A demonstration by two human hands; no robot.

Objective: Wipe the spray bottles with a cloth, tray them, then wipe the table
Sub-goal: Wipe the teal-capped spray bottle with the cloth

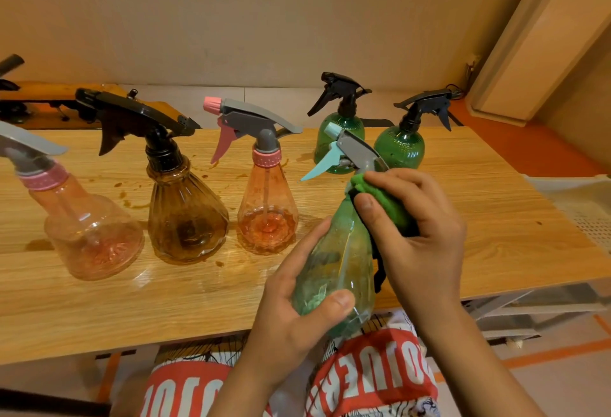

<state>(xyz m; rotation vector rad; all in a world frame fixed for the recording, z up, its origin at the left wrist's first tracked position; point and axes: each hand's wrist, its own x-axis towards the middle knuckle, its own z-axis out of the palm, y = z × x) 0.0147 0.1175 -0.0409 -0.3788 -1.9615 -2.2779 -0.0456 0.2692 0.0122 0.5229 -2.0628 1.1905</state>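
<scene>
Long axis of the green bottle runs 6 to 12 o'clock: left hand grips its base, right hand pinches the cloth on its neck (far end).

Red garment with white lettering

leftmost bottle: cropped left | tray: cropped right | cloth: partly under right hand

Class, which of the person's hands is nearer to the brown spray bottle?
Left. The left hand grips the green bottle just right of the brown spray bottle; the right hand, pressing the cloth, is farther right.
</scene>
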